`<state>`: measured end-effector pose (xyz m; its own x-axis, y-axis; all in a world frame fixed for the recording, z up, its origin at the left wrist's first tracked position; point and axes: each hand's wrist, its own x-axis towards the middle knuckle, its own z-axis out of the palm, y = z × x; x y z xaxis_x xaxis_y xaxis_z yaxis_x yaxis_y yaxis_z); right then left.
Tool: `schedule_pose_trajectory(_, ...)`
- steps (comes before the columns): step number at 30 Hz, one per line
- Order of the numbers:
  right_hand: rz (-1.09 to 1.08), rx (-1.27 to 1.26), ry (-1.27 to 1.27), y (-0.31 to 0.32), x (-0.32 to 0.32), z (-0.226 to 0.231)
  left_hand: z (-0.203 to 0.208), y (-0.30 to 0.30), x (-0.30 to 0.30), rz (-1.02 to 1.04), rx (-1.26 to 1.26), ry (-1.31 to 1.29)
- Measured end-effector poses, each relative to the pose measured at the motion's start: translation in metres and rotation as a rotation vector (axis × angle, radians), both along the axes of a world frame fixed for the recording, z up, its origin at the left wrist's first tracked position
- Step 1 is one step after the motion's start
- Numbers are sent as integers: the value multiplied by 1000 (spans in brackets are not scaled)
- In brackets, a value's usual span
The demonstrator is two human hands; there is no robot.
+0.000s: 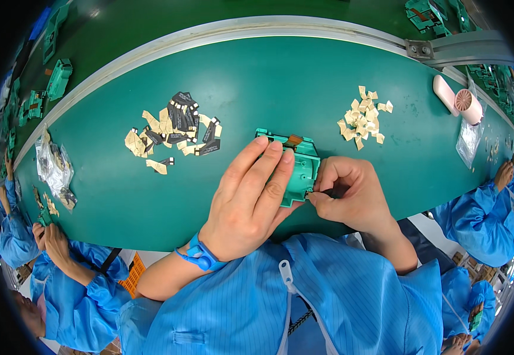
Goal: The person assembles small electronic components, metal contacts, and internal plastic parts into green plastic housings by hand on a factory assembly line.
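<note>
My left hand (246,198), wearing a blue wrist strap (200,254), lies over a green plastic housing (305,171) and holds it above the table near my body. A small orange-brown flex piece (294,140) shows at the housing's far side. At its lower right corner, my right hand (354,192) is closed in a pinch, with thumb and forefinger against the edge. Something small and dark seems to be between those fingertips, too hidden to name. Left of the housing lies a loose pile of black flex strips (181,115) with beige backing pieces (134,143).
Beige paper scraps (363,115) lie to the right on the green table (257,77). A pink handheld fan (467,105) and a clear plastic bag (467,142) are at far right. Another bag (55,168) lies far left. A metal rail (257,25) borders the back. Co-workers sit on both sides.
</note>
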<state>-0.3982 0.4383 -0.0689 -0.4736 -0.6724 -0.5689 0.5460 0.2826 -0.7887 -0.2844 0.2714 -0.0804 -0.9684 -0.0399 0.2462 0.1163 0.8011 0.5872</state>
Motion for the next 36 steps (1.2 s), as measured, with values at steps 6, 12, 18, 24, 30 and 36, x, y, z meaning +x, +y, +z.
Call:
schedule_pose_trajectory(6, -2, 8, 72, 3, 3, -3, 2, 2, -1, 9, -4, 25)
schedule_pose_trajectory(12, -34, 55, 63, 2, 5, 1, -12, 5, 7, -8, 93, 154)
schedule_pose_trajectory(18, 60, 219, 227, 5, 0, 11, -3, 4, 4, -138, 85, 177)
schedule_pose_trajectory(24, 34, 161, 390, 10, 5, 8, -6, 3, 5, -199, -169, 194)
schedule_pose_trajectory(30, -100, 299, 962, 10, 14, 9, 4, -2, 10, -154, -121, 144)
schedule_pose_trajectory(36, -80, -7, 459, -1, 17, 19, 6, -8, 15, -65, 1, 188)
